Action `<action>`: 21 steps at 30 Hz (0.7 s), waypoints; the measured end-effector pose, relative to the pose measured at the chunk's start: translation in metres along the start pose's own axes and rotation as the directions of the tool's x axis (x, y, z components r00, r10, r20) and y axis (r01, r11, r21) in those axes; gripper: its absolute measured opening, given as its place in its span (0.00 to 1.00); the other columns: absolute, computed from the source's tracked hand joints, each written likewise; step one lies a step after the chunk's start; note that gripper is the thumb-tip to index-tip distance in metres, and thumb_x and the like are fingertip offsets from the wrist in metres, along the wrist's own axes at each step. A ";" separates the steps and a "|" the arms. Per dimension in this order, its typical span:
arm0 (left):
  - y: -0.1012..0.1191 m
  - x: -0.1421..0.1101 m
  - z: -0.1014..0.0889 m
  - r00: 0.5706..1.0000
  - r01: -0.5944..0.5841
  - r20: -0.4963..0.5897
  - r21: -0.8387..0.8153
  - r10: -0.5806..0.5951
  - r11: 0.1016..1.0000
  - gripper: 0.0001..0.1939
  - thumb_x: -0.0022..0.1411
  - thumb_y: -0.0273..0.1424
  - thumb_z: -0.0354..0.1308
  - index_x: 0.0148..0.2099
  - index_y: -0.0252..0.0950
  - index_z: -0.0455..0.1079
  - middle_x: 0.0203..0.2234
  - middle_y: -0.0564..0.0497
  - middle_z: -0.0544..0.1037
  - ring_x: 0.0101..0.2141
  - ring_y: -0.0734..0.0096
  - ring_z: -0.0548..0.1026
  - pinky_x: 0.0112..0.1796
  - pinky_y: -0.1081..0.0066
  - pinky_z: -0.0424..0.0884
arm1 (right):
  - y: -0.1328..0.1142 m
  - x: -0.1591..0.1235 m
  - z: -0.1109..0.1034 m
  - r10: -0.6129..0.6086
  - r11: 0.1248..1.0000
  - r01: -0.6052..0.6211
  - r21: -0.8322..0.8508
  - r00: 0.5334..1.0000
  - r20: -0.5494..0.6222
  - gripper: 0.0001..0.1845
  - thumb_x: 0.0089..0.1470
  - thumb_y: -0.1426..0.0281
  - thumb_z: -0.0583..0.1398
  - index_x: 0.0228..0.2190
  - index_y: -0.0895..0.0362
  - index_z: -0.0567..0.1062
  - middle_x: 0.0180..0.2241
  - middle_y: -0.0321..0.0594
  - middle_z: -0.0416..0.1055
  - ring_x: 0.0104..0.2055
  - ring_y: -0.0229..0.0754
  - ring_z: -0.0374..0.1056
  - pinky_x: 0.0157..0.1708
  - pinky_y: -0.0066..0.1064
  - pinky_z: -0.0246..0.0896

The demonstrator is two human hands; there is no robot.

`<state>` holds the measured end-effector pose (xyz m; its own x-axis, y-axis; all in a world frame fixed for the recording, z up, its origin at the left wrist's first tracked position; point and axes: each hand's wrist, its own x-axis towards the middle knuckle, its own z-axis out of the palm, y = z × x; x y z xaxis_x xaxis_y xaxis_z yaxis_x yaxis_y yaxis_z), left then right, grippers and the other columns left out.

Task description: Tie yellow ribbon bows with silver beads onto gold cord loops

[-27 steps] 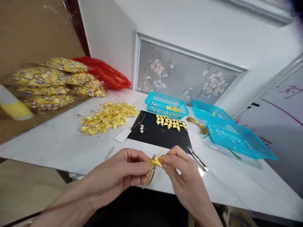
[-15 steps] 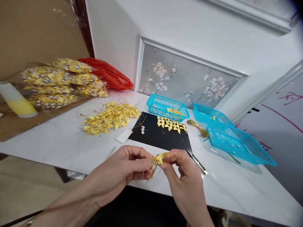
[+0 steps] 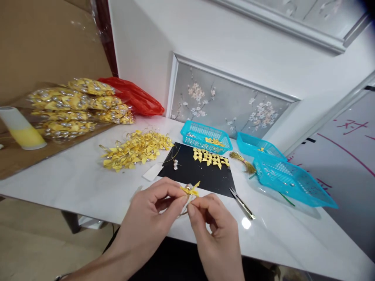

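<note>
My left hand (image 3: 159,212) pinches a yellow ribbon flower (image 3: 191,191) between thumb and fingertips. A shiny silver ball shows at its top. Just below it, my right hand (image 3: 213,222) is closed on the thin gold cord (image 3: 184,213) that hangs from the flower; the fingertips partly hide it. Beyond both hands a black mat (image 3: 202,177) lies on the white table, with rows of yellow ribbon pieces (image 3: 211,158) and a few silver balls (image 3: 175,164) on it. Thread snips (image 3: 242,203) rest by the mat's right corner.
A heap of yellow ribbon flowers (image 3: 136,150) lies left of the mat. Bagged flowers (image 3: 63,99), a red plastic bag (image 3: 133,95) and a white-yellow cone (image 3: 25,130) stand further left. Blue baskets (image 3: 293,183) and a bundle of gold cords (image 3: 243,162) are at the right.
My right hand has moved from the ribbon's side down to the cord beneath it. The flower has turned, and its silver ball now shows on top. The view has shifted slightly.
</note>
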<state>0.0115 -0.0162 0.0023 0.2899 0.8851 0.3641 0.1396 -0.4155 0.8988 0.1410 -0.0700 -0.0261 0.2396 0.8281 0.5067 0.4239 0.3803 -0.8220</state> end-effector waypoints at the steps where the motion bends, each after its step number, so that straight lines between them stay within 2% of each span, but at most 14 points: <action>1: -0.001 -0.001 0.001 0.998 -0.047 -0.032 0.050 0.048 0.998 0.08 0.57 0.25 0.59 0.27 0.38 0.74 0.26 0.55 0.76 0.28 0.75 0.75 0.28 0.79 0.71 | -0.001 0.001 -0.001 0.077 0.996 -0.077 0.053 0.997 0.015 0.08 0.60 0.69 0.57 0.30 0.55 0.74 0.25 0.32 0.63 0.25 0.33 0.60 0.24 0.22 0.57; 4: -0.007 -0.003 0.004 0.967 -0.209 -0.098 0.220 0.235 0.953 0.08 0.58 0.22 0.58 0.29 0.38 0.74 0.28 0.55 0.76 0.29 0.77 0.75 0.30 0.81 0.71 | -0.005 0.003 -0.004 0.246 0.951 -0.255 0.176 0.967 0.070 0.11 0.61 0.64 0.57 0.28 0.56 0.72 0.25 0.32 0.62 0.25 0.32 0.58 0.23 0.23 0.55; 6: -0.011 -0.004 0.006 0.921 -0.317 -0.125 0.309 0.369 0.896 0.09 0.58 0.19 0.58 0.31 0.37 0.73 0.29 0.55 0.76 0.30 0.78 0.75 0.32 0.81 0.72 | -0.008 0.004 -0.005 0.255 0.944 -0.267 0.196 0.963 0.084 0.12 0.61 0.63 0.56 0.28 0.56 0.71 0.24 0.32 0.62 0.24 0.32 0.57 0.23 0.22 0.55; 8: -0.016 -0.004 0.008 0.869 -0.407 -0.128 0.367 0.479 0.837 0.10 0.59 0.17 0.57 0.33 0.37 0.73 0.30 0.55 0.76 0.31 0.79 0.76 0.34 0.82 0.72 | -0.009 0.005 -0.003 0.171 0.972 -0.179 0.153 0.983 0.063 0.11 0.62 0.66 0.56 0.29 0.56 0.71 0.25 0.32 0.63 0.25 0.32 0.59 0.23 0.22 0.57; 10: -0.020 -0.005 0.010 0.830 -0.467 -0.115 0.391 0.545 0.793 0.11 0.60 0.15 0.56 0.36 0.36 0.72 0.31 0.55 0.75 0.32 0.79 0.76 0.36 0.82 0.72 | -0.009 0.005 0.001 0.024 0.998 -0.025 0.060 1.000 0.018 0.08 0.62 0.70 0.55 0.30 0.55 0.71 0.25 0.32 0.63 0.26 0.33 0.60 0.24 0.22 0.58; 13: -0.025 -0.006 0.011 0.806 -0.507 -0.098 0.393 0.583 0.767 0.12 0.61 0.14 0.55 0.39 0.36 0.72 0.33 0.54 0.75 0.33 0.79 0.76 0.37 0.81 0.73 | -0.006 0.001 0.010 -0.183 0.979 0.177 -0.104 0.982 -0.052 0.08 0.61 0.76 0.54 0.33 0.56 0.72 0.27 0.34 0.64 0.26 0.32 0.61 0.25 0.22 0.60; 15: -0.026 -0.006 0.010 0.816 -0.495 -0.101 0.384 0.569 0.779 0.12 0.61 0.15 0.55 0.38 0.37 0.72 0.32 0.54 0.75 0.32 0.78 0.76 0.36 0.81 0.73 | -0.001 -0.002 0.016 -0.281 0.942 0.256 -0.216 0.956 -0.089 0.08 0.61 0.78 0.54 0.35 0.58 0.72 0.28 0.37 0.65 0.27 0.33 0.63 0.27 0.24 0.62; 17: -0.024 -0.005 0.008 0.861 -0.440 -0.104 0.340 0.498 0.831 0.11 0.61 0.17 0.55 0.36 0.37 0.73 0.31 0.55 0.75 0.31 0.77 0.76 0.34 0.81 0.73 | 0.004 -0.005 0.019 -0.372 0.888 0.318 -0.332 0.921 -0.115 0.08 0.60 0.79 0.55 0.37 0.59 0.73 0.29 0.39 0.66 0.28 0.36 0.64 0.29 0.27 0.64; 20: -0.017 -0.003 0.003 0.969 -0.225 -0.061 0.181 0.239 0.958 0.09 0.61 0.21 0.56 0.32 0.38 0.74 0.29 0.55 0.76 0.29 0.75 0.75 0.29 0.79 0.71 | 0.010 -0.007 0.019 -0.438 0.832 0.351 -0.431 0.891 -0.121 0.08 0.60 0.80 0.56 0.39 0.59 0.73 0.29 0.40 0.67 0.30 0.37 0.66 0.29 0.28 0.66; 21: -0.014 -0.002 0.002 0.991 -0.130 -0.027 0.119 0.135 0.984 0.09 0.61 0.23 0.57 0.31 0.38 0.74 0.29 0.54 0.76 0.29 0.74 0.75 0.27 0.79 0.70 | 0.011 -0.007 0.018 -0.440 0.828 0.352 -0.437 0.891 -0.115 0.08 0.60 0.80 0.56 0.40 0.59 0.73 0.30 0.40 0.67 0.30 0.38 0.66 0.29 0.28 0.66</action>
<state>0.0105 -0.0124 -0.0111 0.2801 0.8265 0.4883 0.2126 -0.5495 0.8080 0.1286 -0.0640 -0.0432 0.1271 0.5234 0.8426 0.8167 0.4269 -0.3883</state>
